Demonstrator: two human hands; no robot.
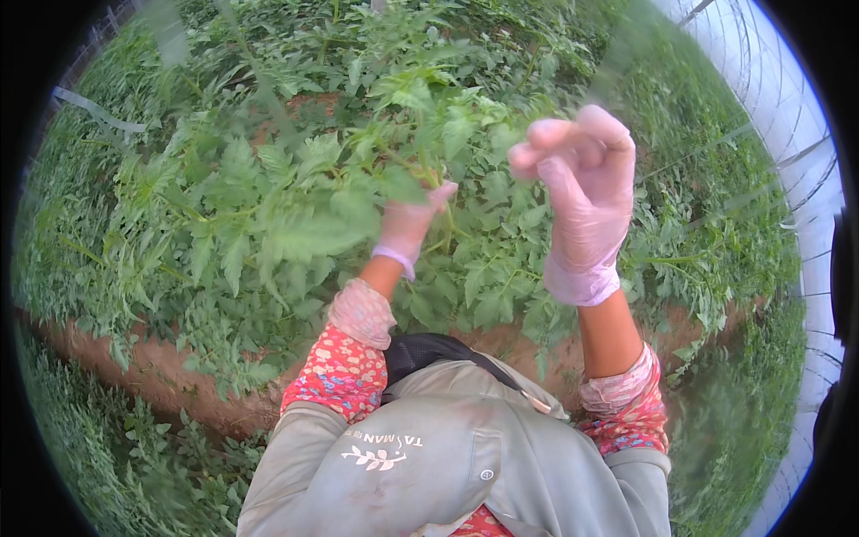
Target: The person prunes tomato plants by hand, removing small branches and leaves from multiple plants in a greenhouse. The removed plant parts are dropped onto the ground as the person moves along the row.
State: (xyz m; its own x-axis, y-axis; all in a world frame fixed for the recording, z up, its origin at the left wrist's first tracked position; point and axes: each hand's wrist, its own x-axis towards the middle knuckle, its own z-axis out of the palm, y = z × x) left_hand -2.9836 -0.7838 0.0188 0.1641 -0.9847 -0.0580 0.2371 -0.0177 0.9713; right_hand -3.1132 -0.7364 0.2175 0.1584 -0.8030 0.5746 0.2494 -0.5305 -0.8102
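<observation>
My left hand (415, 215), in a thin translucent glove, grips the stem of a tomato plant (448, 221) at the centre of the view; leaves partly cover the fingers. My right hand (580, 181), gloved the same way, is raised to the right of that plant. Its fingers are curled towards the thumb, near a blurred pale string (612, 64) that runs upwards. Whether the fingers hold the string cannot be told. A black pouch (429, 352) lies at my waist, below the left hand.
Dense tomato foliage (221, 194) surrounds both hands. A bare soil ridge edge (161, 372) runs across below it, with more plants (154, 463) lower left. A pale strap (100, 111) crosses the upper left. Greenhouse film (798, 161) curves along the right.
</observation>
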